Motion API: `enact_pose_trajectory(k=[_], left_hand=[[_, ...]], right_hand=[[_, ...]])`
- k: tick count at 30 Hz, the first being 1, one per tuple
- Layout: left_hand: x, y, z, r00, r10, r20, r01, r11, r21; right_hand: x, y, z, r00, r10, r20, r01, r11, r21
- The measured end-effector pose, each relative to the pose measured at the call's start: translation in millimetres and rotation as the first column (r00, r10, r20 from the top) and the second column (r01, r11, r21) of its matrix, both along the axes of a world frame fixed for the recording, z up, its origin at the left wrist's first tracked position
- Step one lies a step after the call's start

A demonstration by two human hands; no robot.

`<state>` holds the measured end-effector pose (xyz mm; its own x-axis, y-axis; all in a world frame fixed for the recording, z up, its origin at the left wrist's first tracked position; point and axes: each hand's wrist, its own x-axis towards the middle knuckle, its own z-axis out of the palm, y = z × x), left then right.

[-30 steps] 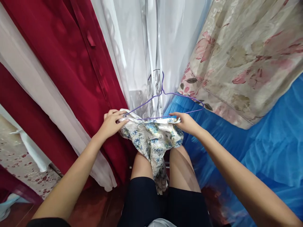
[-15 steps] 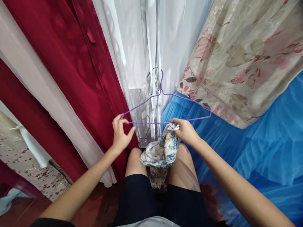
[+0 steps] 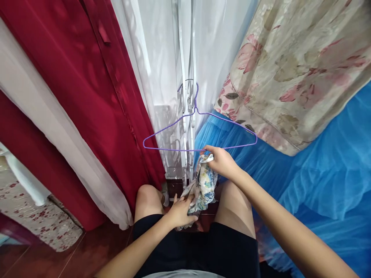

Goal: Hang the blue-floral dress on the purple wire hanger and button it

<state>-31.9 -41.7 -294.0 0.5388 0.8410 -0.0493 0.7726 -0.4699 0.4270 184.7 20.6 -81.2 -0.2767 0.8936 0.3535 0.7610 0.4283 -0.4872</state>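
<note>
Head camera shows us our right hand (image 3: 222, 160) pinched on the bottom bar of a purple hanger (image 3: 171, 149) and a bunched floral garment (image 3: 208, 183), which dangles between our knees (image 3: 147, 195), our left hand (image 3: 181, 212) touching its lower folds, whether gripping we cannot tell.

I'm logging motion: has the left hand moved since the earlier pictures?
Yes: the left hand moved down and rightward, past the edge of the long red hanging fabric, to the blue-and-white floral cloth.
</note>
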Motion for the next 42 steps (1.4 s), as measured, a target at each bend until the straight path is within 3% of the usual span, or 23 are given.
enact_pose_trajectory(k=[3, 6, 10, 12, 15, 18, 20, 22, 25, 27, 31, 36, 39, 42], left_hand=[[-20, 11, -2.0, 0.999, 0.037, -0.022, -0.036, 0.999, 0.04], [-60, 27, 20.3, 0.992, 0.125, 0.008, -0.125, 0.979, 0.161], [-126, 51, 78.0, 0.979, 0.197, 0.049, -0.202, 0.92, 0.335], [-154, 62, 111.9, 0.973, 0.223, 0.063, -0.222, 0.822, 0.524], [-179, 72, 161.1, 0.969, 0.238, 0.061, -0.215, 0.697, 0.685], [-180, 76, 202.3, 0.97, 0.212, 0.121, -0.229, 0.62, 0.75], [-171, 77, 224.4, 0.965, 0.16, 0.209, -0.263, 0.607, 0.75], [-154, 77, 242.8, 0.942, 0.11, 0.318, -0.314, 0.622, 0.717], [-119, 77, 264.8, 0.902, 0.051, 0.428, -0.341, 0.691, 0.637], [-93, 78, 276.2, 0.898, 0.001, 0.44, -0.309, 0.713, 0.629], [-54, 88, 287.2, 0.899, -0.069, 0.433, -0.287, 0.654, 0.7], [-49, 104, 278.5, 0.885, -0.086, 0.457, -0.275, 0.697, 0.662], [-56, 106, 274.3, 0.892, -0.063, 0.448, -0.279, 0.703, 0.654], [-59, 103, 275.1, 0.899, -0.05, 0.435, -0.274, 0.712, 0.646]], right_hand=[[7, 1, -1.5, 1.0, -0.009, 0.03, 0.009, 1.0, -0.004], [14, 4, -0.5, 0.996, -0.043, 0.074, 0.041, 0.999, 0.024], [18, 5, 0.4, 0.997, -0.044, 0.068, 0.043, 0.999, 0.012], [16, 5, -0.7, 0.999, -0.023, 0.049, 0.024, 1.0, -0.011], [9, 4, -2.4, 1.0, 0.007, 0.024, -0.007, 1.0, -0.02], [4, 1, -1.8, 0.998, -0.003, 0.059, 0.004, 1.0, -0.009], [2, -1, -0.6, 0.994, -0.023, 0.108, 0.023, 1.0, 0.003], [-1, -4, 0.6, 0.987, -0.036, 0.154, 0.033, 0.999, 0.019], [-7, -11, 2.1, 0.979, -0.012, 0.203, 0.006, 1.0, 0.029], [-12, -16, 3.6, 0.975, 0.015, 0.221, -0.02, 1.0, 0.02], [-12, -22, 6.7, 0.982, 0.051, 0.183, -0.051, 0.999, -0.003], [11, -29, -1.0, 0.994, 0.083, -0.069, -0.077, 0.994, 0.084], [31, -34, -10.9, 0.961, -0.035, -0.275, 0.098, 0.971, 0.217], [54, -37, -12.9, 0.896, -0.158, -0.416, 0.299, 0.907, 0.298]])
